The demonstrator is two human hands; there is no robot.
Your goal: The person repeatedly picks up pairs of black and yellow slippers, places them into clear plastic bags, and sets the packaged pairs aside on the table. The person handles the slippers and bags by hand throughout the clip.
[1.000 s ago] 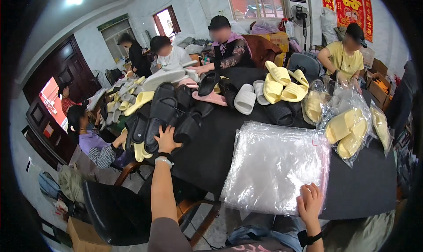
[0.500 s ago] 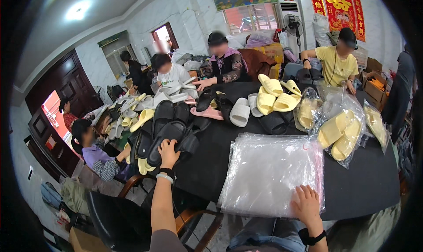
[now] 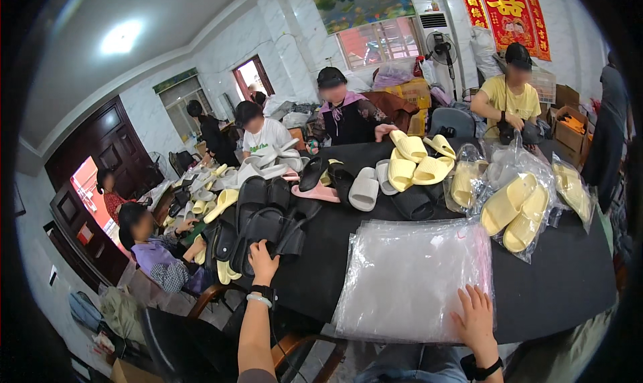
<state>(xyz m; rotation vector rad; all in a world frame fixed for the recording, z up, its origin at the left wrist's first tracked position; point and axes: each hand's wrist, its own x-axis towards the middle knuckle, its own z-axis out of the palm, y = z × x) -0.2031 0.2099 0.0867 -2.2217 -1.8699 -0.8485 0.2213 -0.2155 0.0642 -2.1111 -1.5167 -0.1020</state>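
At the pile's near edge, my left hand (image 3: pixel 264 263) is closed on the heel end of a black slipper (image 3: pixel 262 226); its fingertips are partly hidden against the dark sole. More black slippers (image 3: pixel 252 194) lie heaped around it. My right hand (image 3: pixel 477 314) rests flat with fingers spread on the right side of a stack of clear plastic bags (image 3: pixel 408 282), near the table's front edge. Beyond the stack sit grey slippers (image 3: pixel 364 189) and a pink slipper (image 3: pixel 315 191). Loose yellow slippers (image 3: pixel 432 170) are piled beside them, and a bagged yellow pair (image 3: pixel 516 212) lies to the right.
The black-covered table (image 3: pixel 536 296) extends under everything. A chair (image 3: pixel 181 339) with wooden arms stands at my left. Several people sit or stand around the table, one in a yellow shirt (image 3: pixel 512 95) at the far right. More slippers (image 3: pixel 201 188) spread along the far left.
The black slipper under my left hand has turned and shifted slightly. My right hand stays on the bags. The person in yellow has brought both hands together, and the view has tilted a little.
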